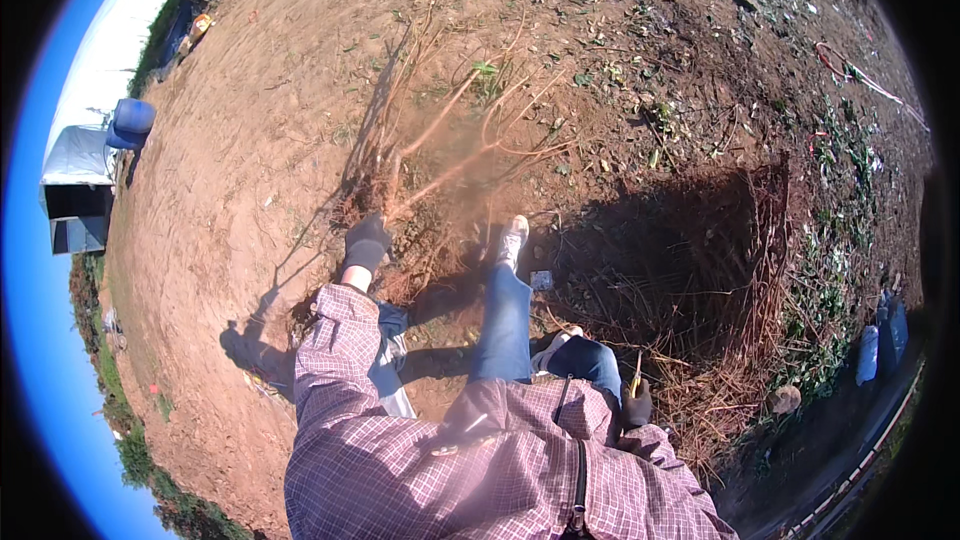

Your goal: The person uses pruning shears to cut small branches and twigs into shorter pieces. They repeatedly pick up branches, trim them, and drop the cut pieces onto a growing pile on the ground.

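My left hand (367, 242), in a dark glove, is closed around the base of a leafless branching plant stem (442, 184) and holds it out over the soil. The stem forks into several thin reddish branches, one with a small green leaf tuft. My right hand (637, 406), also gloved, is low by my right knee and grips a tool with a yellow handle (636, 384); its narrow end points away from me. What kind of tool it is cannot be told. More bare stems (390, 112) and reddish roots lie beside and beyond my left hand.
A large heap of bare reddish stems (761, 255) lies to the right, with leafy debris (825, 315) along it and a stone (784, 399) nearby. A small pale block (540, 280) sits by my shoe. A blue barrel (132, 118) and a white-covered structure (97, 60) stand far left.
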Available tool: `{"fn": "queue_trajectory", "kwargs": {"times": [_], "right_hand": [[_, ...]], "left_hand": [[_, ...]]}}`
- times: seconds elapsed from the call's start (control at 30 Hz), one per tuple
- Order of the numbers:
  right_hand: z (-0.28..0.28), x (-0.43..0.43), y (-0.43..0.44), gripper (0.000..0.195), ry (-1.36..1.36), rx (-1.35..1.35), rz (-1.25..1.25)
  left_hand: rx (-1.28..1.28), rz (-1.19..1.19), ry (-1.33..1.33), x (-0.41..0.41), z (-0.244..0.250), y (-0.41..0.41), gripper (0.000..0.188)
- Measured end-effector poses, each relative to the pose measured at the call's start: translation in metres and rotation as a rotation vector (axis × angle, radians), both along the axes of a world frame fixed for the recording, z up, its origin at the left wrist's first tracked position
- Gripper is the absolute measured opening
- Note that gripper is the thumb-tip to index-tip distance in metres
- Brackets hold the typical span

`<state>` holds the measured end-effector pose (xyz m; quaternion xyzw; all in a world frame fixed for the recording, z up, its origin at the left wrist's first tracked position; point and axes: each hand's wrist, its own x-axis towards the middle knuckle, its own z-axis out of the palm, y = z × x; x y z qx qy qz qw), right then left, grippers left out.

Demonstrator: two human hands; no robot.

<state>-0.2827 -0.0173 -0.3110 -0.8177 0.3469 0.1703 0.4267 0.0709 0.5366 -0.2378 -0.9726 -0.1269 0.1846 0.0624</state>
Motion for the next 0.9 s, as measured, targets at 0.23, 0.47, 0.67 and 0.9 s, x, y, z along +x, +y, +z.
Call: {"fn": "queue_trajectory", "kwargs": {"times": [0.23,0.47,0.67,0.9], "right_hand": [[0.032,-0.03,-0.031,0.037,-0.058,-0.022,0.057],[0.101,0.041,-0.014,0.036,-0.33,-0.008,0.018],[0.262,0.215,0.057,0.043,-0.972,0.23,0.205],[0.368,0.275,0.103,0.043,-0.948,0.043,0.479]], "left_hand": [[-1.451,0.382,-0.011,-0.022,-0.049,0.14,0.081],[-1.949,0.306,-0.084,0.077,0.151,-0.029,0.031],[-1.765,-0.206,-0.401,0.096,0.29,-0.136,0.026],[-2.342,-0.198,-0.123,0.033,0.378,-0.239,0.034]]}}
